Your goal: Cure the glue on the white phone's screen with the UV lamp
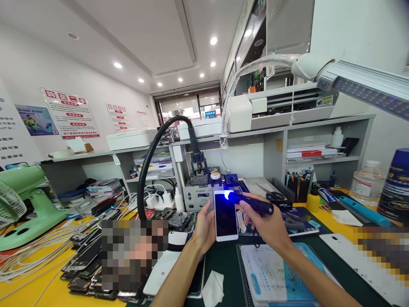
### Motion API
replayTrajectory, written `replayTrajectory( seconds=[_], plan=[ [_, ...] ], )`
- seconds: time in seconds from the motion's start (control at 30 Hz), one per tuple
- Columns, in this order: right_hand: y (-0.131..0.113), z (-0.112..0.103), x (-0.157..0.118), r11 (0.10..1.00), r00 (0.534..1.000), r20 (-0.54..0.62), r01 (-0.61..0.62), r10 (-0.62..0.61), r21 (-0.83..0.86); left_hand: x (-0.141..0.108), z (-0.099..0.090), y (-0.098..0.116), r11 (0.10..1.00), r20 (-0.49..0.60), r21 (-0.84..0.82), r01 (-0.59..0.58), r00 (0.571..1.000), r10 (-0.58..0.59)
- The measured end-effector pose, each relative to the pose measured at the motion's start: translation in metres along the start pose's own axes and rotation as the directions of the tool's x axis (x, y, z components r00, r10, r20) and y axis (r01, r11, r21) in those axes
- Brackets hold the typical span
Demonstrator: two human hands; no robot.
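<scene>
A white-framed phone (226, 217) with a dark screen stands nearly upright in my left hand (205, 226), whose fingers are round its left edge and back. My right hand (263, 224) grips a black pen-shaped light (257, 204). Its lit end glows bright blue at the phone's top right corner. Whether the light touches the phone I cannot tell. Below my right hand lies a blue and white mat (271, 275) with dark specks. A crumpled white tissue (213, 288) rests on the dark green surface below the phone.
Piled phone parts (84, 256) and white cables (28, 260) lie at the left, near a green fan (35, 200). A grey station (197, 197) with a black hose stands behind. Scissors (275, 195), a yellow bottle (313, 201) and a blue-capped can (396, 187) are at the right.
</scene>
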State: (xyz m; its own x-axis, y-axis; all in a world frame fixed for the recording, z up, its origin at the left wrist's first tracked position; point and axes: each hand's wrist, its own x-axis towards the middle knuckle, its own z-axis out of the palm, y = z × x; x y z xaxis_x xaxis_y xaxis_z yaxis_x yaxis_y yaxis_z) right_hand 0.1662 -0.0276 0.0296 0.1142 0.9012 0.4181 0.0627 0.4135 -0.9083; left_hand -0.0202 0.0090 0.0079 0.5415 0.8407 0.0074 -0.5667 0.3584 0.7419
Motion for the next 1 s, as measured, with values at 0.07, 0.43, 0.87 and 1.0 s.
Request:
replayTrajectory(
  seconds=[0.07, 0.43, 0.87, 1.0],
  plan=[
    [0.002, -0.002, 0.002, 1.0, 1.0, -0.016, -0.008, 0.008, -0.007, -0.001, 0.0, 0.0, 1.0, -0.005, -0.004, -0.003, 1.0, 0.003],
    [0.002, -0.006, 0.005, 0.999, 0.999, -0.029, -0.02, 0.02, -0.032, -0.004, 0.005, 0.001, 1.0, -0.04, -0.005, -0.008, 0.999, 0.007],
    [-0.004, -0.002, -0.002, 0.979, 0.995, 0.057, -0.069, 0.081, -0.191, 0.0, -0.004, 0.009, 0.992, -0.109, -0.096, -0.08, 0.992, 0.069],
    [-0.004, -0.002, -0.002, 0.964, 0.993, 0.069, -0.078, 0.098, -0.253, 0.001, -0.006, 0.01, 0.991, -0.127, -0.096, -0.095, 0.988, 0.082]
  ],
)
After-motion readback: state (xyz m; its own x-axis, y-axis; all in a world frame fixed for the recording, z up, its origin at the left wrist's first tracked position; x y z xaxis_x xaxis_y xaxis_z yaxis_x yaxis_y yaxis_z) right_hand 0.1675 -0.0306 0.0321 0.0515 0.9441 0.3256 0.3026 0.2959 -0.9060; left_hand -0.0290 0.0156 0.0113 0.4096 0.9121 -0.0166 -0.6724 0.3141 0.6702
